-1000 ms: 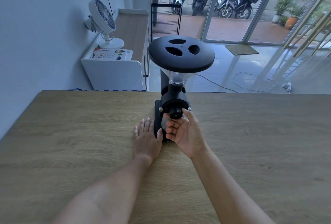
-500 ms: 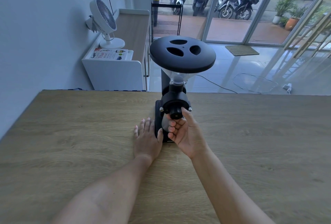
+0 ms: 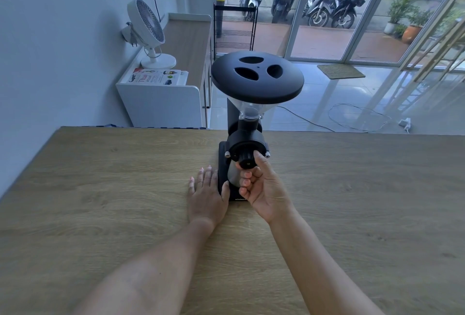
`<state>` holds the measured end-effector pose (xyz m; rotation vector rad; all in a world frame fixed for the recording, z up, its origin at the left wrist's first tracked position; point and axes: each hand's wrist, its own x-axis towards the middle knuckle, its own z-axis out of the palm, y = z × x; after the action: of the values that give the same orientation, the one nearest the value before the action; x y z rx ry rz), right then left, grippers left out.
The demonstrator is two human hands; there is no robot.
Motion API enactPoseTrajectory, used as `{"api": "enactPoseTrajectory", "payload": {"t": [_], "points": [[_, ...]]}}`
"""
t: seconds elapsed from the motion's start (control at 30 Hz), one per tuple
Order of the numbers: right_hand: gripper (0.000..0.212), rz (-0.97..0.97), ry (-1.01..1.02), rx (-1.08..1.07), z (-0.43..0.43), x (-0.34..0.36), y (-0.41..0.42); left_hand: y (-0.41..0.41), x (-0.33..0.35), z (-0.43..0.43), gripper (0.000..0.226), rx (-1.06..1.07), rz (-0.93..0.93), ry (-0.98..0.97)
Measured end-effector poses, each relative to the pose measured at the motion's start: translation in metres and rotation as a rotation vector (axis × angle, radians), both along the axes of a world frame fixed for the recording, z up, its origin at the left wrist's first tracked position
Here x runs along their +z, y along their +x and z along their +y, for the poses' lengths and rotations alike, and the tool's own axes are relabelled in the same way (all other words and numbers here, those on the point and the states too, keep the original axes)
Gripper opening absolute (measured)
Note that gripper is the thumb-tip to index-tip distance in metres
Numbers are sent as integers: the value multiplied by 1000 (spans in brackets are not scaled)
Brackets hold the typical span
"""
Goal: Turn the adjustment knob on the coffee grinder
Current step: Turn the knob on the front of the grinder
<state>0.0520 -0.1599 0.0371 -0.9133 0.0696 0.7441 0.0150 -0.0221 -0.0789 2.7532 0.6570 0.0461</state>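
A black coffee grinder (image 3: 245, 138) with a wide round lid (image 3: 256, 77) stands at the far middle of the wooden table (image 3: 100, 201). Its small black adjustment knob (image 3: 246, 160) faces me on the front. My right hand (image 3: 264, 189) is palm up under the knob, thumb against the knob's right side and fingertips touching it from below. My left hand (image 3: 206, 194) lies flat on the table, its thumb against the left side of the grinder's base.
Beyond the table's far edge stand a white cabinet (image 3: 161, 103) with a white fan (image 3: 148, 30) and a book, a black wire rack (image 3: 235, 28), and glass doors. A cable lies on the tiled floor.
My right hand has risen slightly and closed its thumb and fingers onto the knob. My left hand has stayed flat beside the base.
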Motion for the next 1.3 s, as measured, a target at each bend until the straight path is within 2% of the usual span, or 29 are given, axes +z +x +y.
{"api": "enactPoseTrajectory", "payload": {"t": [0.33,0.6,0.73,0.8,0.87,0.97,1.17,1.3], "points": [[66,-17,-37,-28,0,-1,1,1,-2,-1,84,2,-26,-6],[61,-11,-47,-46,1,0,0,1,0,-1,85,6,-33,-9],[53,-15,-65,-59,1,2,0,0,1,-1,79,-1,-24,-3],[41,-15,-72,-71,2,4,0,0,1,-1,77,-2,-20,1],[30,-12,-74,-83,3,5,0,0,1,-1,81,-1,-24,5],[25,-10,-73,-86,3,6,-1,1,0,-1,85,-1,-26,1],[32,-33,-87,-27,1,7,-2,0,0,0,75,-3,-8,-6],[50,-38,-45,66,-3,5,-1,0,-1,0,78,-4,-11,-5]]}}
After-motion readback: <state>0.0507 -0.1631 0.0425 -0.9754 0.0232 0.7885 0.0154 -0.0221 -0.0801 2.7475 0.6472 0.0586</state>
